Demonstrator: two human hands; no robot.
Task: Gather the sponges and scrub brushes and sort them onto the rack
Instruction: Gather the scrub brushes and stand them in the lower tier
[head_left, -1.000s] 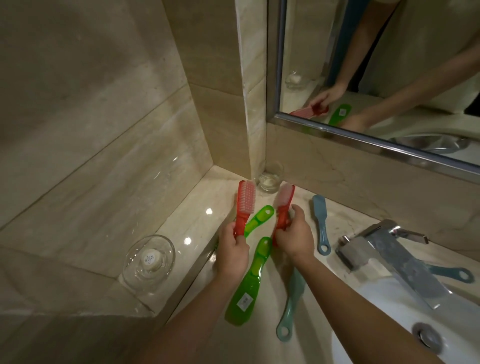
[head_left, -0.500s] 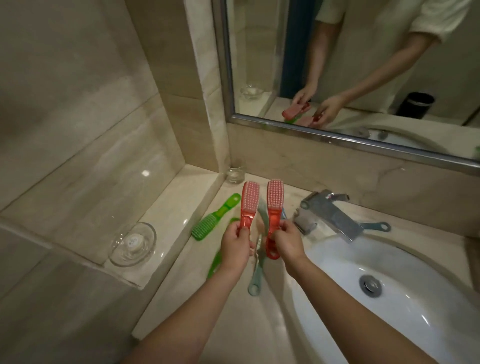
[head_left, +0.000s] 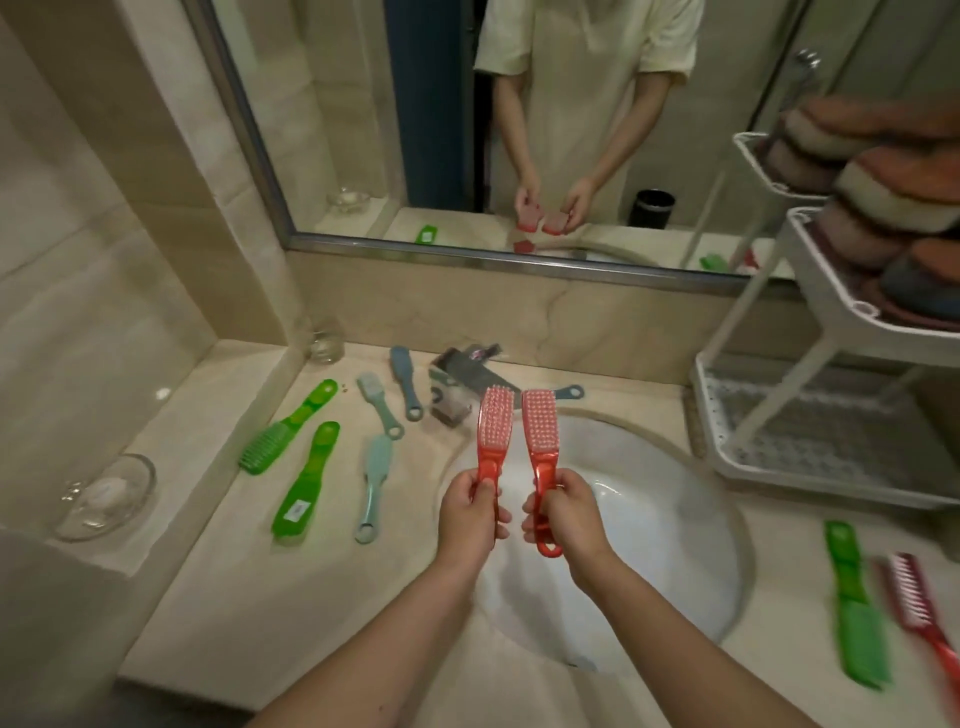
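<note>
Left hand (head_left: 470, 514) grips the left red brush (head_left: 493, 431), right hand (head_left: 569, 512) grips the right red brush (head_left: 540, 436). The 2 heads are just beside each other, now over the sink (head_left: 675, 519), not the worktop (head_left: 260, 597) as before. The rack (head_left: 810, 467), sponges (head_left: 893, 192) on its upper shelves, has come into view at right. The green brush (head_left: 306, 478) far left carries 1 white label (head_left: 295, 512), too small to read.

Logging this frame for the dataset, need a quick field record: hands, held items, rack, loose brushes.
left hand: grips red brush by handle, bristles toward camera, above sink
right hand: grips second red brush, same way
rack: right of sink, sponges on upper tiers
counter left: two green brushes, two teal brushes, blue brush
counter right: green brush, dark red brush
</note>
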